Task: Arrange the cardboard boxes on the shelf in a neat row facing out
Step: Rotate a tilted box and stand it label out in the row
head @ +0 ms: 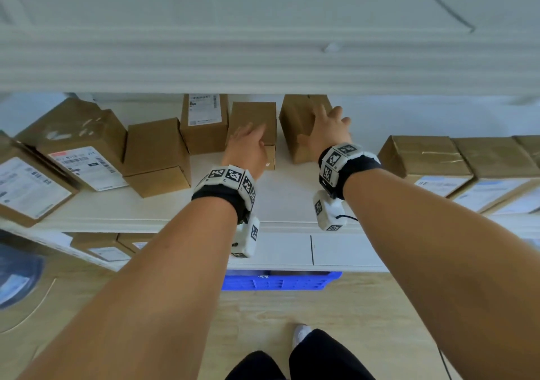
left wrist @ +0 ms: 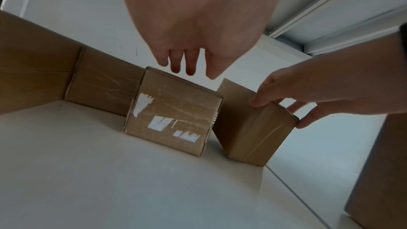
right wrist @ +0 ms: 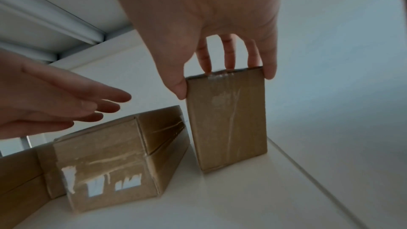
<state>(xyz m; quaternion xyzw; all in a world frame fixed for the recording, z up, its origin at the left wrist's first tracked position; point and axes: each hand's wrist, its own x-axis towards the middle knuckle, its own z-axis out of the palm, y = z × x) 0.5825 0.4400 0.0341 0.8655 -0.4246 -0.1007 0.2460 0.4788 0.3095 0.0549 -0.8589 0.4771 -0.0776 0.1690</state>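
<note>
narrow gap between torn-label box (head: 253, 125) and upright box (head: 302, 122), bare shelf (head: 286, 198) in front, upper shelf (head: 263, 64) low overhead

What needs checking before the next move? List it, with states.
1. Right hand grips the tall box at its top edge: ok.
2. Left hand free, fingers straight above the taped box: ok.
3. Gap between the two boxes: ok.
4. Tall box square with the row: not ok, it stands turned.
5. Bare shelf in front: ok.
6. Tall box's label side facing out: cannot tell.
</note>
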